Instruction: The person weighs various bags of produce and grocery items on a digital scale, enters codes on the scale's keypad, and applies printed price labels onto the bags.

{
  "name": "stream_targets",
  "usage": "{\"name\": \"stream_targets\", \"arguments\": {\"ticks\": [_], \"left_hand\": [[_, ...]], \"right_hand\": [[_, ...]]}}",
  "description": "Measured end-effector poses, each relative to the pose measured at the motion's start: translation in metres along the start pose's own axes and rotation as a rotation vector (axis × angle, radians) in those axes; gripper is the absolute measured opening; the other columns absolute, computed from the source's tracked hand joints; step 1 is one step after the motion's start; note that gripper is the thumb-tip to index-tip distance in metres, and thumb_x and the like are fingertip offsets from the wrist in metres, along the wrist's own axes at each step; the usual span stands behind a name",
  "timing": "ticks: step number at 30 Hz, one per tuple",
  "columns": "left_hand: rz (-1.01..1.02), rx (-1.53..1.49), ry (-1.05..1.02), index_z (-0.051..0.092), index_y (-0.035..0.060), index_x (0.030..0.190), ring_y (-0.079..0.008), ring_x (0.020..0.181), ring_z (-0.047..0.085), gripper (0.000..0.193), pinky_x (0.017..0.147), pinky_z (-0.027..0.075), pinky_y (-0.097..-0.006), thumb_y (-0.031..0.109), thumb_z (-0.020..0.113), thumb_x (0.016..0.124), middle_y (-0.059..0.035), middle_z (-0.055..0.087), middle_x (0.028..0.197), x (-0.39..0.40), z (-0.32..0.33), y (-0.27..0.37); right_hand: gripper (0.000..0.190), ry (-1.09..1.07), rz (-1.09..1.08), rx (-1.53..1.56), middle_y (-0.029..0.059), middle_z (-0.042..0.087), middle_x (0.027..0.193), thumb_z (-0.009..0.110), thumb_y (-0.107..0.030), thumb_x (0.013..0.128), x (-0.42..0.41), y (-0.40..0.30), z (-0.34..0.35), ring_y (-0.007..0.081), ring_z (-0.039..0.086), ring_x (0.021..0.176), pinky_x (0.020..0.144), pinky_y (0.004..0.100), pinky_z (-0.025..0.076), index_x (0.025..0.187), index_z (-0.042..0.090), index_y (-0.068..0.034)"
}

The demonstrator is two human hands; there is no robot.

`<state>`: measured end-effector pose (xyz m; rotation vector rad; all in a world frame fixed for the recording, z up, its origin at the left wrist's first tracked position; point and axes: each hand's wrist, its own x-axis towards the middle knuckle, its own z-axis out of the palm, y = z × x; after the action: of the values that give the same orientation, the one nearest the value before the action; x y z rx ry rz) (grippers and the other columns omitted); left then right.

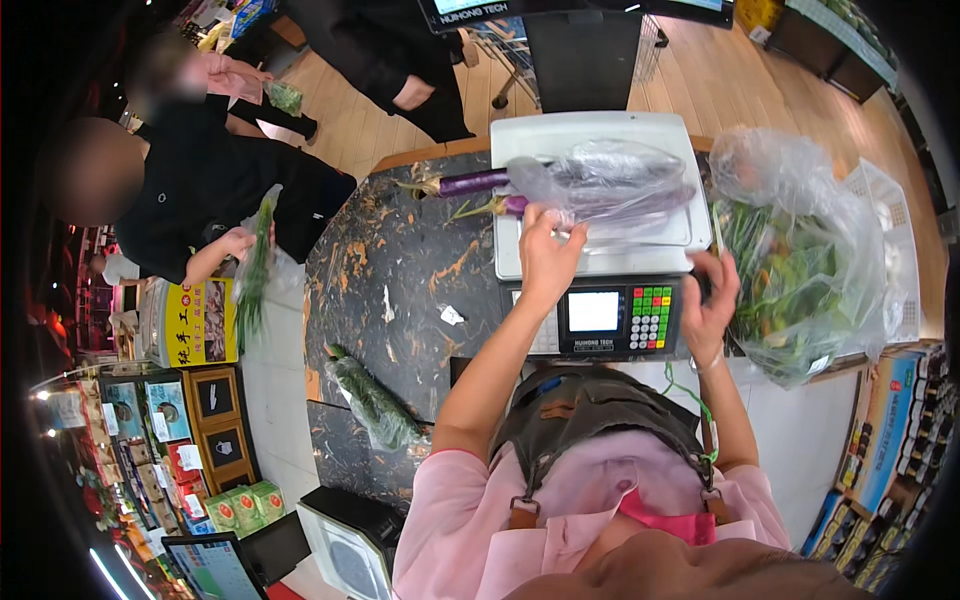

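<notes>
On the white pan of a digital weighing scale (517, 244) lie long purple eggplants (476, 182) in a clear plastic bag (622, 169), their stem ends sticking out to the left. My left hand (553, 251) pinches the near side of this bag with its fingertips, beside the lower stem. At the scale's right edge, next to the keypad (651, 319), is my right hand (709, 304) with bent fingers. A thin pale strip (718, 229) rises by its fingertips; whether the hand grips it is unclear. The bag's contents are partly blurred.
Right of the scale sits a large clear bag of leafy greens (795, 277) against a white plastic basket (892, 240). A wrapped green vegetable (375, 405) lies on the dark counter (375, 277). A person (217, 187) at left holds green onions (259, 262). Another stands behind the counter.
</notes>
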<state>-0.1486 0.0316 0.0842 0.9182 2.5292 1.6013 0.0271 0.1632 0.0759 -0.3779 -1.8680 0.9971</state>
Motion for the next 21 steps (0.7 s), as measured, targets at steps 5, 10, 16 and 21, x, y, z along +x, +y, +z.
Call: {"name": "stream_targets", "arguments": {"ticks": [5, 10, 16, 21], "left_hand": [[-0.084, -0.157, -0.008, 0.052, 0.0026, 0.076, -0.0214, 0.054, 0.048, 0.014, 0.053, 0.040, -0.0320, 0.011, 0.062, 0.074, -0.0125, 0.051, 0.069, -0.019, -0.023, -0.003], [-0.340, -0.548, 0.183, 0.039, 0.0070, 0.070, -0.0070, 0.056, 0.050, 0.017, 0.048, 0.039, -0.0223, -0.003, 0.049, 0.079, -0.0012, 0.049, 0.060, -0.065, -0.071, -0.041], [-0.191, -0.516, 0.558, 0.046, 0.0026, 0.090, -0.0177, 0.083, 0.057, 0.018, 0.072, 0.046, -0.0281, 0.001, 0.058, 0.078, -0.0077, 0.055, 0.086, -0.070, -0.133, -0.052], [0.435, 0.498, 0.087, 0.046, 0.0064, 0.117, -0.0294, 0.121, 0.034, 0.053, 0.099, 0.027, -0.0403, 0.015, 0.068, 0.070, -0.0147, 0.030, 0.134, -0.065, -0.105, -0.026]], "right_hand": [[0.060, -0.255, -0.346, -0.435, 0.0135, 0.053, 0.112, 0.059, -0.017, 0.079, 0.068, -0.001, 0.084, 0.0307, 0.050, 0.103, 0.097, 0.0380, 0.028, 0.131, 0.031, -0.007], [0.065, -0.541, -0.161, -0.573, 0.0082, 0.059, 0.090, 0.058, -0.022, 0.080, 0.075, 0.018, 0.114, 0.0237, 0.053, 0.089, 0.086, 0.0381, 0.034, 0.136, 0.026, -0.013], [0.070, -0.403, -0.254, -0.368, 0.0117, 0.058, 0.100, 0.062, -0.014, 0.076, 0.069, 0.012, 0.110, 0.0267, 0.052, 0.094, 0.089, 0.0377, 0.033, 0.135, 0.026, -0.008], [0.073, -0.274, -0.194, -0.027, 0.0130, 0.054, 0.114, 0.063, -0.010, 0.076, 0.055, -0.020, 0.115, 0.0281, 0.048, 0.107, 0.094, 0.0373, 0.031, 0.135, 0.021, -0.002]]}}
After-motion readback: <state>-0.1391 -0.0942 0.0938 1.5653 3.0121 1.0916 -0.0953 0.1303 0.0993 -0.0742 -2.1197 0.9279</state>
